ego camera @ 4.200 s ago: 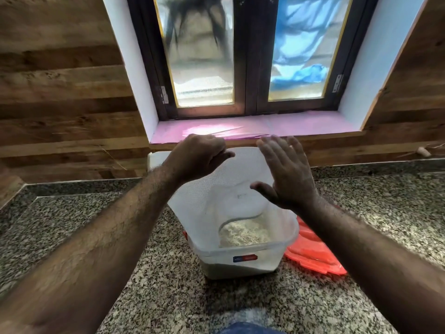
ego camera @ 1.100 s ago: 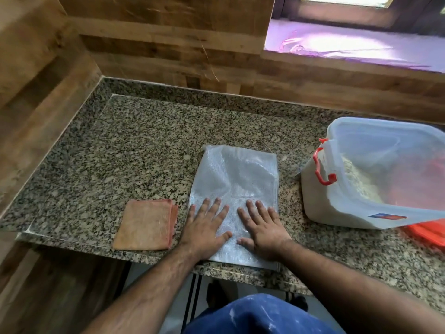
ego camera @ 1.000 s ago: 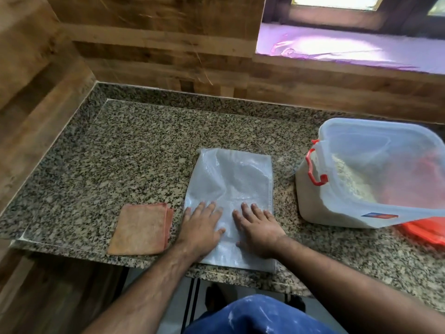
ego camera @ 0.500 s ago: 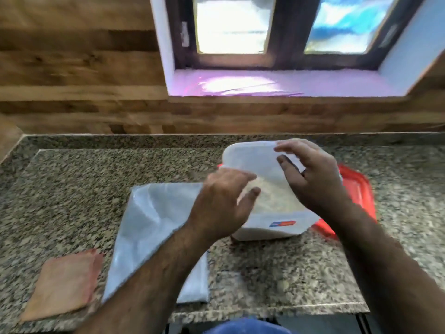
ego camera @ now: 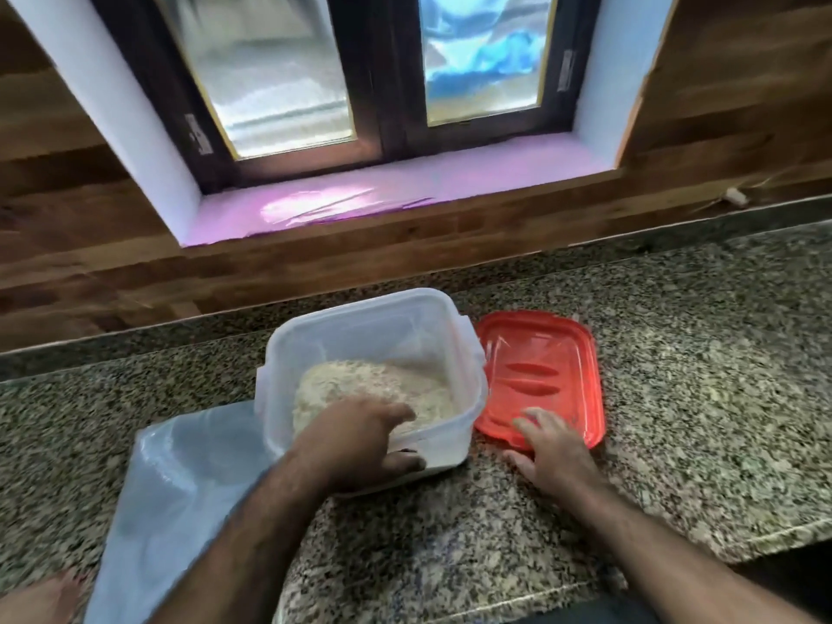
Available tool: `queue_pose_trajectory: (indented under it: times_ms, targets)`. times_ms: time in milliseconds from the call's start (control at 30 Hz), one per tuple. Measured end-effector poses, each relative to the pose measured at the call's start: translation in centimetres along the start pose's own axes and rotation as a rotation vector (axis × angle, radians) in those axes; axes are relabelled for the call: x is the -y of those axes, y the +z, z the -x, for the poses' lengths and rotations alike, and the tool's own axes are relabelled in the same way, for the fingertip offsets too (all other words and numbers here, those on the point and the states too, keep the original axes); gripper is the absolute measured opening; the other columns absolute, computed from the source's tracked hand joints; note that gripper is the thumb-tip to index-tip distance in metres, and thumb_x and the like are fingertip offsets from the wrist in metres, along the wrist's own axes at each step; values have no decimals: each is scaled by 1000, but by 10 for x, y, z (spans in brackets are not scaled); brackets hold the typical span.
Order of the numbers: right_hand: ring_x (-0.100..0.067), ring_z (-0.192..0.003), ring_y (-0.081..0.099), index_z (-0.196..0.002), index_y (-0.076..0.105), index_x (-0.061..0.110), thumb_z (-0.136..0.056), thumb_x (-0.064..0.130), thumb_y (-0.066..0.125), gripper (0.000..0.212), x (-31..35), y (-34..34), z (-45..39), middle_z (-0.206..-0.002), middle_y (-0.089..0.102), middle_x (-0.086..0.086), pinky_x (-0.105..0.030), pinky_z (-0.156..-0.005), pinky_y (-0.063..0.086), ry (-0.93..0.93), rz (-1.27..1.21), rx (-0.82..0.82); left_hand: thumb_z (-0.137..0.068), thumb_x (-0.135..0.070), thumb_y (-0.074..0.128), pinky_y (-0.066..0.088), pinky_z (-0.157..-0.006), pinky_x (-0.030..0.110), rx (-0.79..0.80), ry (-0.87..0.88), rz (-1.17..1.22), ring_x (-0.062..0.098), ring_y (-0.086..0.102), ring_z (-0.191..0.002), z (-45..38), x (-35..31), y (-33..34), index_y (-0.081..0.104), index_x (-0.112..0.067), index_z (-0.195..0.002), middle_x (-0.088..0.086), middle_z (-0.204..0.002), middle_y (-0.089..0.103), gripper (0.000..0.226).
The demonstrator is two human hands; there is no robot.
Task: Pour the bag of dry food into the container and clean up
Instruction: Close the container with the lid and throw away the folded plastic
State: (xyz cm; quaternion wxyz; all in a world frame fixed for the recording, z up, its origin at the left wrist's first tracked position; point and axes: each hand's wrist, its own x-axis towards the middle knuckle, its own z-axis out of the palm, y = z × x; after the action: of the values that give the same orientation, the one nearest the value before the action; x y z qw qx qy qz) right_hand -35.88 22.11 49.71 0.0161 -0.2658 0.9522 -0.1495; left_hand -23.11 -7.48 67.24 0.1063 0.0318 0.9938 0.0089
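The container (ego camera: 373,380), dry food (ego camera: 373,391) inside, sits mid-surface (ego camera: 675,398); bare granite at 3 o'clock. The left hand (ego camera: 360,448) grips its near rim. The right hand (ego camera: 553,457), fingers spread, touches the red lid (ego camera: 540,376). The empty bag (ego camera: 180,497) lies at 8 o'clock.

- container (ego camera: 373,317) – clear plastic tub, upright, lid off, pale dry food (ego camera: 382,389) heaped inside
- bag (ego camera: 180,488) – translucent, flat, empty-looking, just left of the tub
- lid (ego camera: 540,376) – red, flat, right of the tub
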Motion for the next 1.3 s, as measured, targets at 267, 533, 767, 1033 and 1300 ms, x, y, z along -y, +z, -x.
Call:
queue_pose_trajectory:
  times_ms: [267,533,767,1033,1300]
  targets:
    - [-17,-91,72,-114,77,14,-105,23,57,23,23,-68,-26,-104,79,0,-41,-84,60,19,-331,-482,-86,-80,62,54,-101,35,-26,-85,90,15,68,-122,7,-7,-7,59,-37,-147,-11,-136,72,75]
    - [-15,-92,62,-122,65,8,-111,24,56,22,101,-182,-78,-105,67,0,-29,-78,51,83,-847,-967,-82,-90,57,49,-111,34,-221,-56,418,3,57,-131,14,0,-9,61,-33,-149,-12,-143,66,88]
    - [-15,-94,71,-115,59,38,-111,37,50,10,147,-242,-91,-108,72,-4,-38,-77,62,82,-1440,-759,-93,-75,56,42,-117,35,-1064,-454,1152,9,44,-149,21,22,-47,37,-33,-164,-5,-168,41,85]
    - [-27,-100,73,-126,63,26,-91,73,53,59,149,-194,-91,-109,74,2,-48,-94,60,279,-931,-76,-107,-26,64,62,-97,47,-991,-581,1689,26,74,-120,34,38,-44,49,-29,-156,5,-139,71,52]
    - [-33,-125,64,-159,38,19,-100,63,55,75,158,-156,-78,-143,63,-9,-45,-105,52,308,-573,113,-74,-76,73,55,-110,52,-566,-874,1113,26,64,-129,26,63,-4,34,-35,-164,2,-152,58,107]
